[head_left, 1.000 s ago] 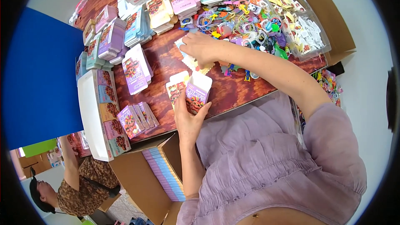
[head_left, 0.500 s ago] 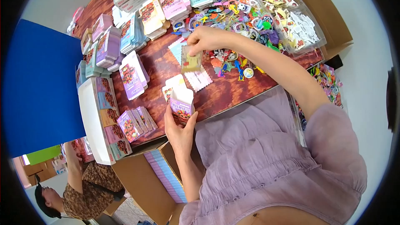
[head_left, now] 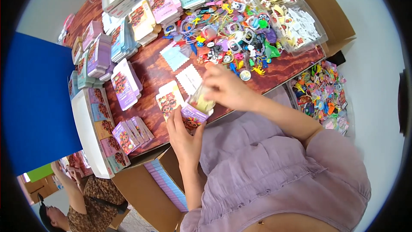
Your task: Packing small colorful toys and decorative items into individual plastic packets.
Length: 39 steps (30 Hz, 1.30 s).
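Note:
Near the table's front edge my left hand (head_left: pixel 185 142) is closed around a small purple open-topped box (head_left: pixel 193 115). My right hand (head_left: pixel 229 87), slightly blurred, pinches a clear packet with yellowish contents (head_left: pixel 201 100) at the box's mouth. The packet's lower part is hidden inside the box. Beside the box lies a pale yellow printed carton (head_left: pixel 168 96), partly behind my left fingers. Just beyond, a white zigzag-edged packet (head_left: pixel 189 79) and a light blue one (head_left: pixel 175 57) rest on the table.
Colourful small toys (head_left: pixel 234 34) heap up at the back right, by a clear tray (head_left: pixel 322 38) of little packets. Stacks of flat cartons (head_left: pixel 161 4) line the back left. An open cardboard box (head_left: pixel 141 189) stands below. Another person (head_left: pixel 96 195) works at lower left.
My right hand has come down toward me with the clear packet, from above the zigzag-edged packets to the box's mouth. My left hand still holds the box.

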Tool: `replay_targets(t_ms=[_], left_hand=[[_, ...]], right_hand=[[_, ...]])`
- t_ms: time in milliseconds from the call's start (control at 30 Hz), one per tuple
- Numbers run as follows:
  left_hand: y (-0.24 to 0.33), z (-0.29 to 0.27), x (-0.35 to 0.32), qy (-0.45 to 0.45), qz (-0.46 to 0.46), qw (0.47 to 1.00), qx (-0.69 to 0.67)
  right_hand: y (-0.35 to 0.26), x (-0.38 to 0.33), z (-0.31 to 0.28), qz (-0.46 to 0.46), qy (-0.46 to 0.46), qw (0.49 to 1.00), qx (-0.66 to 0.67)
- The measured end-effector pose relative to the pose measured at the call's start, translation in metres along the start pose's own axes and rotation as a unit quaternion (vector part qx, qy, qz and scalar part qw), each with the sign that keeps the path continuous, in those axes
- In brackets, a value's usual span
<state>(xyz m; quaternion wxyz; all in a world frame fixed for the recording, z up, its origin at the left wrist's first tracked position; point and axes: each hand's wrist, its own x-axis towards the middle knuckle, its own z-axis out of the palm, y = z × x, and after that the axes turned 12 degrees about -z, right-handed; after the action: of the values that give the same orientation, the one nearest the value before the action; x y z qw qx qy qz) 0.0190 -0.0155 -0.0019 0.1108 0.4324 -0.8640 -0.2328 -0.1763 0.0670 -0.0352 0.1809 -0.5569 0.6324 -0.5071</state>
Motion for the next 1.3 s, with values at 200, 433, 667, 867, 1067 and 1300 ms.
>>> replay_targets(t_ms=[200, 433, 667, 867, 1067, 1300], left_hand=[[0.009, 0.013, -0.001, -0.046, -0.021, 0.994, -0.101], [0.01, 0.011, -0.003, -0.067, -0.093, 0.968, -0.224], [0.012, 0.02, 0.001, -0.07, -0.063, 0.969, -0.227], [0.01, 0.017, 0.002, -0.064, -0.074, 0.971, -0.22], [0.011, 0.013, 0.005, -0.064, -0.073, 0.974, -0.204], [0.008, 0.012, 0.008, -0.063, -0.057, 0.976, -0.199]], right_hand=[[-0.029, -0.015, 0.012, -0.081, -0.049, 0.991, -0.099], [0.013, -0.035, -0.044, 0.073, 0.115, 0.983, -0.12], [0.055, -0.003, -0.06, 0.093, 0.248, 0.919, -0.293], [0.054, 0.005, -0.055, 0.091, 0.161, 0.909, -0.373], [0.068, 0.009, -0.08, 0.061, 0.181, 0.951, -0.243], [0.076, 0.031, -0.112, 0.103, 0.141, 0.984, -0.04]])
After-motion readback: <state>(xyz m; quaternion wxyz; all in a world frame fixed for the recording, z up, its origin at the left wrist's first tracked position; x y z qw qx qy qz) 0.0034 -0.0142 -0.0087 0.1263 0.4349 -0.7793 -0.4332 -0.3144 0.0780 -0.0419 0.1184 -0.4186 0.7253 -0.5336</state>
